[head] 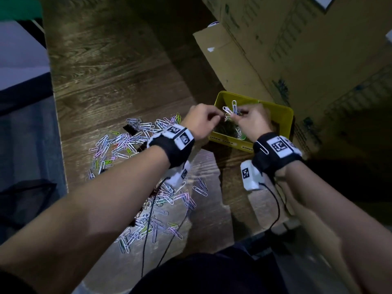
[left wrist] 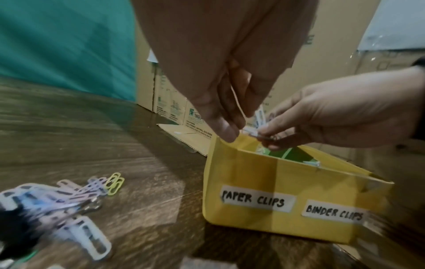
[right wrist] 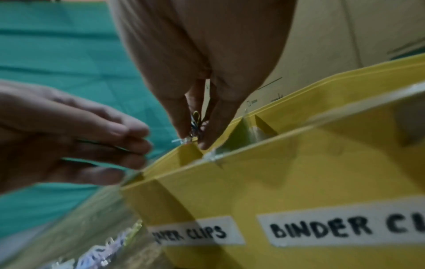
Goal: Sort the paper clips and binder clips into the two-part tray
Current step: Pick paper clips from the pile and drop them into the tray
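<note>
Nearest us, loose clips (head: 148, 209) lie scattered on the table (head: 106, 71), too many to count; they look light, springy and prone to tangle, so we would pinch each at its loop. Beyond, the left hand (head: 199, 122) and right hand (head: 252, 122) both pinch one tangled bunch (head: 230, 110) above the one tray (left wrist: 287, 182), over its "paper clips" half

A dark wood-grain table (head: 118, 66) lies in dim light, with a brighter patch near its front edge. Brown cardboard boxes (head: 297, 49) stand stacked along its far right, and a teal cloth (left wrist: 64, 43) hangs at the far left
</note>
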